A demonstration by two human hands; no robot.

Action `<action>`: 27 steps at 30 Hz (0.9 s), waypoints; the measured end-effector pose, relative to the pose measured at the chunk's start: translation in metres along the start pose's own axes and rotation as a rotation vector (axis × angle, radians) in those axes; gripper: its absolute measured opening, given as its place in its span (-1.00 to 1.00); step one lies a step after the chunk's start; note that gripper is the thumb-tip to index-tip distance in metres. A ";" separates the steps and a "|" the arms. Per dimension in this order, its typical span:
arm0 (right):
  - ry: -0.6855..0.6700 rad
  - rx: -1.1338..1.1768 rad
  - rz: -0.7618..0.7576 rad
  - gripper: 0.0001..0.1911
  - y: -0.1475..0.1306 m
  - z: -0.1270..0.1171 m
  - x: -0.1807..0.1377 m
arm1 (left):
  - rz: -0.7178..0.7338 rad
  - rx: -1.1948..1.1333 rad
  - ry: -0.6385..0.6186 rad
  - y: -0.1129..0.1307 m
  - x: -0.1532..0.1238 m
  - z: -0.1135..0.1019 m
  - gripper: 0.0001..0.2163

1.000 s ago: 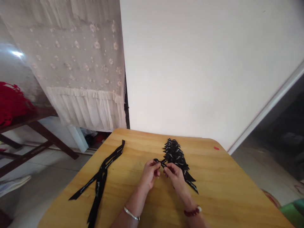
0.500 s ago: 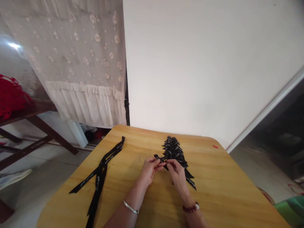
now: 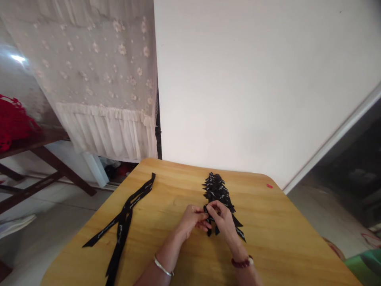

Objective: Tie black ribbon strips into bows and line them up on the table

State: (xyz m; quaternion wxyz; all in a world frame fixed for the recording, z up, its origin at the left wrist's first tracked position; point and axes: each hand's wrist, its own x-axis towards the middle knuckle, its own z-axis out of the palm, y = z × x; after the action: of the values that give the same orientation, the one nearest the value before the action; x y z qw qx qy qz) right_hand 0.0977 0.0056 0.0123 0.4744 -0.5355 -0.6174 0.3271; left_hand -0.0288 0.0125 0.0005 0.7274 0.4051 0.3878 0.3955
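Observation:
On the wooden table [image 3: 282, 238] both my hands meet over a small piece of black ribbon [image 3: 209, 230]. My left hand [image 3: 193, 219], with a silver bangle on its wrist, pinches the piece from the left. My right hand [image 3: 222, 220], with a red bead bracelet, has its fingers curled on it from the right. Just behind my hands lies a row of folded black ribbon bows [image 3: 216, 190], with its near end beside my right hand.
Long black ribbon strips [image 3: 125, 214] lie on the table's left part. A small red bit [image 3: 269, 186] sits at the far right corner. Behind stand a white wall, a lace curtain [image 3: 98, 83] and a dark wooden table with red cloth [image 3: 13, 123].
My hands have drawn nearer to me and lowered the ribbon piece to the table; its end no longer sticks out to the left above my left hand.

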 end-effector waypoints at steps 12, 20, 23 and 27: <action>0.033 0.035 -0.023 -0.83 -0.001 0.009 -0.002 | -0.019 0.079 -0.045 -0.001 -0.001 0.002 -0.80; 0.094 0.298 0.184 -0.54 -0.004 0.000 0.000 | 0.033 -0.206 0.111 0.001 0.003 -0.002 -0.83; 0.070 0.340 0.238 -0.50 -0.003 -0.002 -0.002 | 0.025 -0.276 0.166 0.002 0.004 -0.005 -0.84; -0.004 0.286 0.131 -0.62 -0.006 0.000 -0.005 | 0.013 -0.309 0.183 0.003 0.004 -0.006 -0.87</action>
State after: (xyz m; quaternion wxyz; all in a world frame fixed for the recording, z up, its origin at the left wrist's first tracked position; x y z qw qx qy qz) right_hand 0.0957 -0.0008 0.0161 0.5225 -0.5009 -0.5293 0.4427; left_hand -0.0335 0.0192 -0.0007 0.7402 0.2532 0.3843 0.4903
